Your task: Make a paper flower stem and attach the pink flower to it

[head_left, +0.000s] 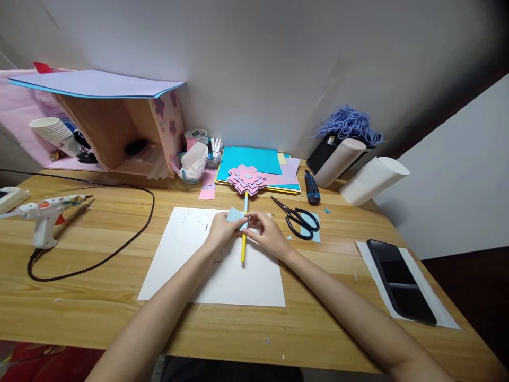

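A pink layered paper flower (247, 179) tops a yellow stick (244, 249), which points toward me over a marked white sheet (175, 265). My left hand (223, 229) pinches a light blue paper piece (234, 215) against the stick, thumb reaching toward its middle. From the other side my right hand (267, 233) closes its fingers on the same stick and the blue paper around it. A pale blue band also shows on the stick just below the flower. How far the paper wraps around is partly hidden by my fingers.
Black-handled scissors (298, 216) lie right of my hands, near a utility knife (312, 188). A glue gun (50, 212) stands at left, its cord (119, 254) looping across the table. A phone (400, 278) rests at right. Coloured paper (250, 159) and an open box (119, 127) are behind.
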A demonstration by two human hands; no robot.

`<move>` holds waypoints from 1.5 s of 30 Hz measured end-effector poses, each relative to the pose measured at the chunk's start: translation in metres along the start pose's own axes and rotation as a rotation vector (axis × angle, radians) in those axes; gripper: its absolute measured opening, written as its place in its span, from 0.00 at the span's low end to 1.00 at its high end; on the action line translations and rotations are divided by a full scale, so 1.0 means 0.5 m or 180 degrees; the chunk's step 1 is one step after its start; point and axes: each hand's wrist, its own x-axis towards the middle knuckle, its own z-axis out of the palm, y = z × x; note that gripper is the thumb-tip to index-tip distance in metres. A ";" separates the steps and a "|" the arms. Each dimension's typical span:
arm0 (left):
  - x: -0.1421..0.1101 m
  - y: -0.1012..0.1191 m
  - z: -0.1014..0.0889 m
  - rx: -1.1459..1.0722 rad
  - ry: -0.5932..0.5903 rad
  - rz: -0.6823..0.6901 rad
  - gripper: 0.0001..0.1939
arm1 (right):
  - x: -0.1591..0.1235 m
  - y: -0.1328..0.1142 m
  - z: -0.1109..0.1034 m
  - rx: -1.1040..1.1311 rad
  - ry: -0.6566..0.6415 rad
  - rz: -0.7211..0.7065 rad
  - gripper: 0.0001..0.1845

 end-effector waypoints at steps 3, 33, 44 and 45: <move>-0.003 0.002 0.001 0.0230 0.0133 0.0146 0.16 | 0.000 0.001 0.001 -0.0040 -0.0008 -0.0013 0.16; 0.016 -0.003 -0.036 0.0686 -0.0128 -0.0030 0.13 | -0.002 0.000 0.000 -0.0288 -0.0197 -0.0183 0.10; -0.010 0.040 -0.024 0.0721 0.0068 -0.0119 0.10 | -0.002 -0.003 0.002 -0.0597 -0.0183 -0.0311 0.09; -0.009 0.040 -0.024 0.0814 0.0077 -0.0108 0.10 | -0.002 -0.003 0.003 -0.0656 -0.0188 -0.0342 0.10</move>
